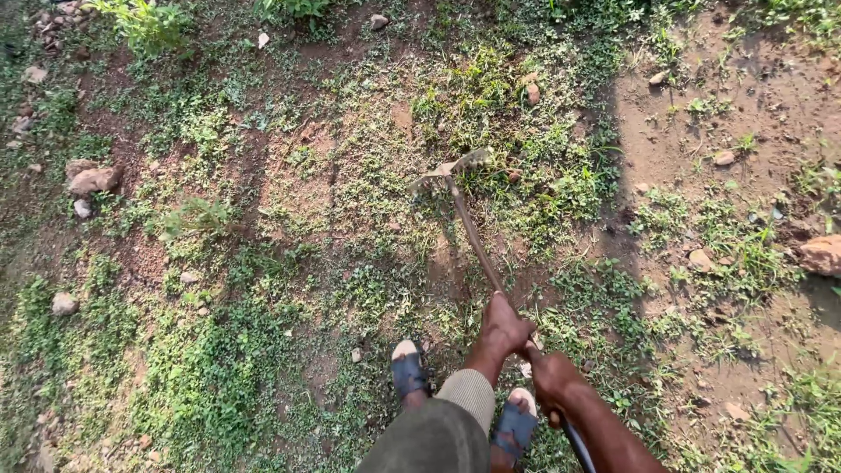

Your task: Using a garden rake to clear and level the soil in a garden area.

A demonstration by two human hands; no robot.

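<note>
I hold a long-handled hoe [469, 226] with both hands. Its metal blade [450, 169] rests on the weedy ground ahead of me, and the thin brown handle runs back toward my body. My left hand [505, 328] grips the handle higher up, farther from me. My right hand [554, 379] grips it lower, closer to my body. Below the hands are my two feet in dark sandals [410, 372], standing on patchy grass.
The ground is reddish soil with low green weeds [210, 368]. Stones lie about: a larger one at the left [93, 180], one at the right edge [822, 254], small ones elsewhere. A bare dirt patch [701, 114] spreads at the upper right.
</note>
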